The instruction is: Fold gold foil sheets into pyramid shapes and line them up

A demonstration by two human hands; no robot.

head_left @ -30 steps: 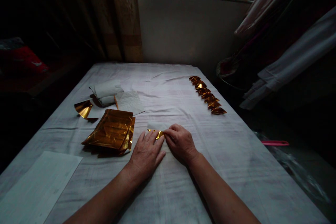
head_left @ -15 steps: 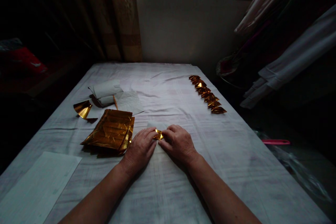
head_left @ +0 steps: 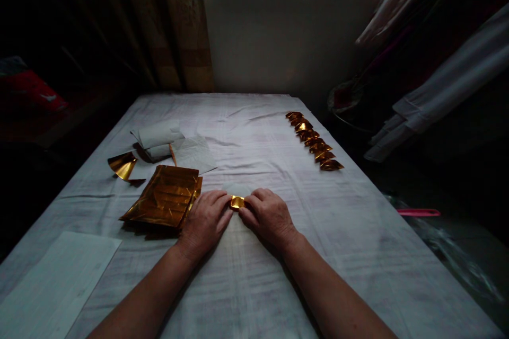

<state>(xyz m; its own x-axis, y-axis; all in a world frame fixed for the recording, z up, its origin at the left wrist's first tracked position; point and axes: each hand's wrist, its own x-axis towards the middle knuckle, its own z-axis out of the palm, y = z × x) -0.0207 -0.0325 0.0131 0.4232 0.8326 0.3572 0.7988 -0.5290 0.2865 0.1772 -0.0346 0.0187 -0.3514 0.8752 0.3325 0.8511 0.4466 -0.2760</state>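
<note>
Since a second ago the left hand (head_left: 204,218) has gone from lying flat with its fingers stretched out to curling them in, and both hands have drawn closer together around the small folded piece of gold foil paper (head_left: 237,202), which now shows as a compact square rather than a sliver under the fingers.

The left hand is closed at the fingertips, pinching the left edge of the small folded piece of gold foil paper, palm down on the cloth-covered surface (head_left: 358,233). The right hand (head_left: 269,217) is likewise curled, its thumb and forefinger gripping the right edge. The piece sits between the two hands, low against the surface, with a pale strip of paper just beyond it.

Just left of the left hand, almost touching its knuckles, lies a stack of crinkled gold foil sheets (head_left: 165,197). Beyond that stack are folded white paper sheets (head_left: 159,135) and a curled gold foil scrap (head_left: 122,164). Well beyond the right hand and to its right runs a row of folded gold foil shapes (head_left: 314,143). Near the left forearm, at the surface's corner, lies a flat white sheet (head_left: 55,280).
</note>
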